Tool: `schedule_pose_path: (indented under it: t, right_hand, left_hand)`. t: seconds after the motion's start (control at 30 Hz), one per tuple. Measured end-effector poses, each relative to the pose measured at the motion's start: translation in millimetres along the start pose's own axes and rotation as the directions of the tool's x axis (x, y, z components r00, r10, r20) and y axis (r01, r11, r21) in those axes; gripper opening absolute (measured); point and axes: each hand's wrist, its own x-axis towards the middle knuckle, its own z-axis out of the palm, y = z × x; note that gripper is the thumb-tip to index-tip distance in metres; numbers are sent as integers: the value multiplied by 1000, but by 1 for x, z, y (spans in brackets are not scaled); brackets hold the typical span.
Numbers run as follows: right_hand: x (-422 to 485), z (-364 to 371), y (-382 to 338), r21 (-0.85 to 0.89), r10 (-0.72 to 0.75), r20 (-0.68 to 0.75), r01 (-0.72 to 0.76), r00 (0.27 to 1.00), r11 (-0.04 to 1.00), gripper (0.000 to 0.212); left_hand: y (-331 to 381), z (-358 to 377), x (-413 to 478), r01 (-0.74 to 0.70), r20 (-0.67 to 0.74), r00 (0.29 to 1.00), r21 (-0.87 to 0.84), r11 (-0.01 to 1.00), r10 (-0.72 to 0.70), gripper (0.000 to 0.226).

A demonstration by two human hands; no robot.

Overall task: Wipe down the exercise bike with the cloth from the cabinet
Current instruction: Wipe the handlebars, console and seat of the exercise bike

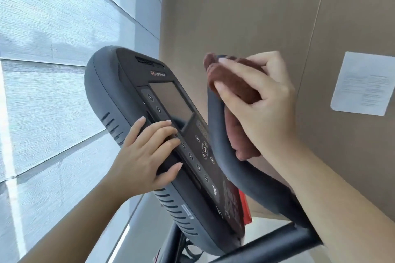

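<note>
Your right hand [260, 100] holds the brown cloth [233, 83]. Your fingers are curled and pressed tight around it, and the cloth is wrapped over the top of the bike's right handlebar [220, 134]. Some cloth hangs down behind the bar, under your palm.

Your left hand [147, 151] has no cloth. It lies on the console [119, 83] with the fingers a little apart, touching the buttons beside the dark screen [171, 98]. It looks like it keeps the console steady.

Here is what matters for the next move. The handlebar is long, and it runs from your right hand down and toward you, then bends off to the right by your arm. So the part left to wipe lies below the cloth, along the bar. Your right hand is the one already on it, so it should do the sliding. I think you are partway through the job, and I cannot see the seat or pedals from here
</note>
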Motion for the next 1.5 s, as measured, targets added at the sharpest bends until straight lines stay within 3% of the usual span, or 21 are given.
schedule_pose_path:
  t: [0.07,0.23,0.3,0.37,0.47,0.57,0.8,1.0,1.13,1.37,1.5]
  right_hand:
    - [-2,4,-1,-50,-10,5,10,1000,999,28]
    - [-46,-35,-4,-143,-52,364,111,930,983,29]
    - [-50,-42,-9,-197,-45,414,137,909,971,30]
    - [-45,-36,-16,-235,-24,360,115,933,965,29]
    - [-22,-8,-23,-275,21,130,15,991,961,31]
    - [-6,15,-29,-374,42,3,-38,999,927,30]
    - [-55,13,-52,-737,30,202,132,979,663,27]
    - [-3,40,-59,-787,-31,22,37,999,616,24]
    - [-3,46,-53,-878,-29,97,100,995,468,22]
    - [-78,24,-61,-877,76,271,214,960,430,24]
    - [-44,37,-66,-856,8,136,113,991,504,25]
  left_hand:
    - [-2,2,-1,-8,-25,1000,7,1000,8,38]
    - [-4,8,-2,-38,-87,995,6,999,38,36]
    - [-8,9,-1,-65,-107,992,-6,998,64,35]
    - [-12,10,0,-96,-138,986,-20,995,92,34]
    - [-21,11,2,-148,-171,975,-27,989,141,32]
    - [-31,11,4,-224,-199,956,-32,974,214,31]
    - [-56,12,12,-266,-324,920,-107,958,219,28]
    - [-59,8,12,-304,-350,907,-164,938,233,25]
    - [-58,13,10,-297,-384,899,-182,938,210,25]
    - [-54,18,6,-268,-408,898,-214,940,163,26]
    - [-54,17,3,-270,-401,901,-219,938,166,26]
